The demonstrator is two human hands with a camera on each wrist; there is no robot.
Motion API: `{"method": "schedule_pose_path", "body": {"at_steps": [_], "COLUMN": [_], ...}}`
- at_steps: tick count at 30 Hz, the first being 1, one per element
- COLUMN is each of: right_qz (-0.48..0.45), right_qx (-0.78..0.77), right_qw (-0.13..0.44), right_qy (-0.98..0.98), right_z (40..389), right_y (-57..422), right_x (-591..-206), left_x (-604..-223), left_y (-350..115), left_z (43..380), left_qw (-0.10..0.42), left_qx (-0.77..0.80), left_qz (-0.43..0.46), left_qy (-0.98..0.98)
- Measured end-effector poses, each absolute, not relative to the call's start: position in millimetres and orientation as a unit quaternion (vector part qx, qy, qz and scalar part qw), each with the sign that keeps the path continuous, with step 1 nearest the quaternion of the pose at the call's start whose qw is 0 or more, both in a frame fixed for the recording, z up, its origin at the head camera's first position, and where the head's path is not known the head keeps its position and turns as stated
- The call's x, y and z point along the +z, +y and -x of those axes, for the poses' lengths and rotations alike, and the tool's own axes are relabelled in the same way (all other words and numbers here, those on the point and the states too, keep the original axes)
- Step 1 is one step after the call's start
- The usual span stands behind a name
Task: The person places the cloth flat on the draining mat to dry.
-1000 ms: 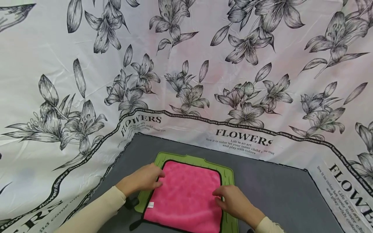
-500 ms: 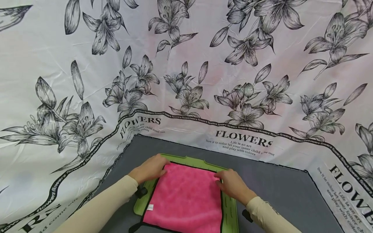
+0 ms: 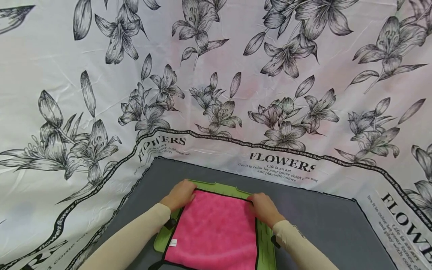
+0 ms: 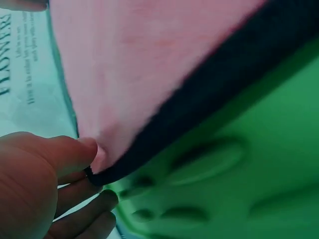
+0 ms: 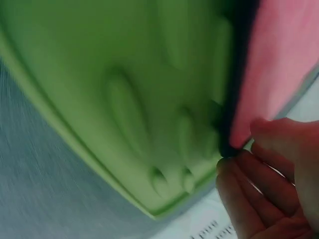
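A pink cloth [image 3: 219, 228] with a black border lies spread over a green ribbed tray [image 3: 225, 186]. At its far left corner my left hand [image 3: 181, 194] pinches the edge. In the left wrist view the thumb [image 4: 79, 152] lies on top of the cloth corner, with fingers beneath. My right hand [image 3: 264, 206] grips the far right corner. The right wrist view has that thumb [image 5: 279, 132] on the pink side and the fingers under the black trim. A small white tag [image 3: 173, 243] shows near the cloth's left edge.
Under the tray is a dark grey tabletop [image 3: 317, 217]. A white sheet [image 3: 216, 56] printed with lilies and lettering hangs behind and around it. Dark wrist straps [image 3: 170, 224] sit at both cuffs.
Both hands have moved away from the body along the cloth's sides to its far corners. Their fingers have closed on those corners, and the cloth stays spread on the tray.
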State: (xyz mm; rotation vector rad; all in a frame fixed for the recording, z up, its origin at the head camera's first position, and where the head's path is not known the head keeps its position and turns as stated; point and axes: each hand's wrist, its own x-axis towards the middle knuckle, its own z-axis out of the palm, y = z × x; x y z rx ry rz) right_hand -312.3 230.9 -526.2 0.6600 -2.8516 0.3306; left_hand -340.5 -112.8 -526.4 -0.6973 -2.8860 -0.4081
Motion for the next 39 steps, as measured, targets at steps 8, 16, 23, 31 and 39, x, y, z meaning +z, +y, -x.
{"method": "schedule_pose_path", "body": {"at_steps": [8, 16, 23, 31, 39], "right_qz": [-0.191, -0.197, -0.184, -0.179, -0.183], "right_qx": [0.123, 0.12, 0.121, 0.136, 0.144], "right_qw": [0.122, 0.164, 0.16, 0.162, 0.181], "right_qy": [-0.966, -0.959, -0.962, -0.961, -0.956], "right_z": [307, 317, 325, 324, 304], "right_y": [231, 237, 238, 241, 263], "right_x": [-539, -524, -525, -535, -522], "left_x": [-541, -525, -521, -527, -510], "left_y": [-113, -115, -115, -117, -139], "left_z": [343, 353, 359, 360, 342], "left_qw": [0.099, 0.112, 0.112, 0.1, 0.115], "left_qx": [-0.16, -0.162, -0.167, -0.172, -0.178], "left_qz": [0.23, 0.217, 0.202, 0.18, 0.17], "left_qy": [-0.955, -0.956, -0.959, -0.963, -0.962]}}
